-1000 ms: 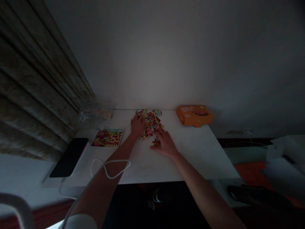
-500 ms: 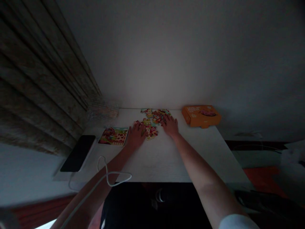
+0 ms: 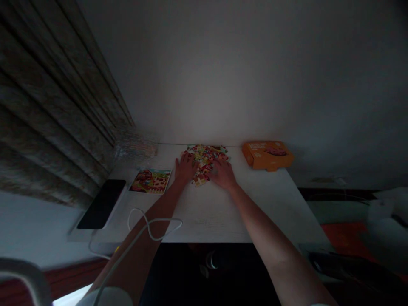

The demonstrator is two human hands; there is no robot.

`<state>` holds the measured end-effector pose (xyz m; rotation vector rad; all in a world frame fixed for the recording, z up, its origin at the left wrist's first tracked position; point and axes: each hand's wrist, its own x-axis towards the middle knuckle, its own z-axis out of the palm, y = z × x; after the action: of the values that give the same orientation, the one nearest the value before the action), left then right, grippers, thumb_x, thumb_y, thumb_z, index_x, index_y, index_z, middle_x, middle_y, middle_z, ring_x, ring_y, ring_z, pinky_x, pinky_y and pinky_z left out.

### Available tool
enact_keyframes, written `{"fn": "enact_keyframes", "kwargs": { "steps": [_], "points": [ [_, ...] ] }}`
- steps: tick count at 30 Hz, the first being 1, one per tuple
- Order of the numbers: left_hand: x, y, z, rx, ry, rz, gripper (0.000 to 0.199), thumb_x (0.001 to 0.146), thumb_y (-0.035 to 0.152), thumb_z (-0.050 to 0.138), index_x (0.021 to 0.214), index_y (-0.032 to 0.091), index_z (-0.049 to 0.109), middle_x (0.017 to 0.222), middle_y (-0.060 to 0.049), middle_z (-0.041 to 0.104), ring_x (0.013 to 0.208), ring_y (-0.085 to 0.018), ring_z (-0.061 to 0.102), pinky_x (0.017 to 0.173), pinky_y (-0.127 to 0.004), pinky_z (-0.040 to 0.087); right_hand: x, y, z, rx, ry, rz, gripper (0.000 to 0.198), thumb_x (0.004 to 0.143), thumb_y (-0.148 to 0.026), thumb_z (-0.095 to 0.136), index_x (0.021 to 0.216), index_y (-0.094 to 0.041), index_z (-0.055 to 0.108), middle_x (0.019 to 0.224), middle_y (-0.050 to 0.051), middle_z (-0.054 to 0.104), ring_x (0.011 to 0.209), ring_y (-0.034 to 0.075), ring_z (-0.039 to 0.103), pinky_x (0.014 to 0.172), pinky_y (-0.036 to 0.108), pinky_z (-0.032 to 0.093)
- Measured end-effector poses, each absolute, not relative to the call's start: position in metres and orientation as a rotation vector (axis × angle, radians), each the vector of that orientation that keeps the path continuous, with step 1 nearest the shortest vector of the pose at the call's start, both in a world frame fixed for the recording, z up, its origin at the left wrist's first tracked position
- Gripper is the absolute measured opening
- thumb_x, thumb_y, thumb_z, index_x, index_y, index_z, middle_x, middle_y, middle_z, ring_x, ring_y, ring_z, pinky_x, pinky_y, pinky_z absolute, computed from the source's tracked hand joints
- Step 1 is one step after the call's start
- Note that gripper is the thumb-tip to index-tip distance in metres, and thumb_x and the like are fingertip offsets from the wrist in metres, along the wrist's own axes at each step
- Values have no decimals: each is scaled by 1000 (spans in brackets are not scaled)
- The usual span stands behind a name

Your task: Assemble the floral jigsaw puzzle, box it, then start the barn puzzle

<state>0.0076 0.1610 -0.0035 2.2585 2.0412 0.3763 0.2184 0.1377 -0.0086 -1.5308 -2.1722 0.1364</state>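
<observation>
A pile of colourful jigsaw puzzle pieces (image 3: 204,158) lies on the white table near the wall. My left hand (image 3: 185,168) rests on the left side of this pile, fingers spread over the pieces. On its right side my right hand (image 3: 224,173) lies with fingers apart, fingertips touching the pieces. I make out nothing gripped in either hand. Pieces under the fingers are partly hidden. Left of my left hand lies a picture card (image 3: 151,181) in the same kind of colours, flat on the table.
An orange box (image 3: 268,155) stands at the back right of the table (image 3: 207,216). At the left edge lies a black phone (image 3: 102,204); a white cable (image 3: 164,219) loops across my left forearm. Crumpled clear plastic (image 3: 136,146) sits by the curtain (image 3: 63,110).
My left hand has moved forward, away from me, along the pile's left side. My right hand has shifted slightly nearer and left. The pieces are pushed closer together.
</observation>
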Motion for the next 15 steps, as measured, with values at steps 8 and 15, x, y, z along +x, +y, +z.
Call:
{"fn": "enact_keyframes", "kwargs": {
  "steps": [8, 15],
  "points": [
    [6, 135, 1, 2467, 1761, 594, 47, 104, 37, 38, 143, 16, 54, 153, -17, 51, 144, -27, 44, 121, -47, 34, 211, 127, -13, -1539, -2217, 209, 35, 101, -39, 55, 131, -25, 67, 137, 8, 67, 135, 27, 50, 112, 45, 35],
    [2, 79, 0, 2670, 1404, 536, 32, 101, 31, 49, 125, 23, 68, 132, -11, 66, 123, -25, 60, 111, -45, 44, 211, 124, -7, -1680, -2129, 132, 37, 102, -32, 48, 132, -16, 63, 131, 15, 68, 124, 28, 57, 103, 41, 39]
  ]
}}
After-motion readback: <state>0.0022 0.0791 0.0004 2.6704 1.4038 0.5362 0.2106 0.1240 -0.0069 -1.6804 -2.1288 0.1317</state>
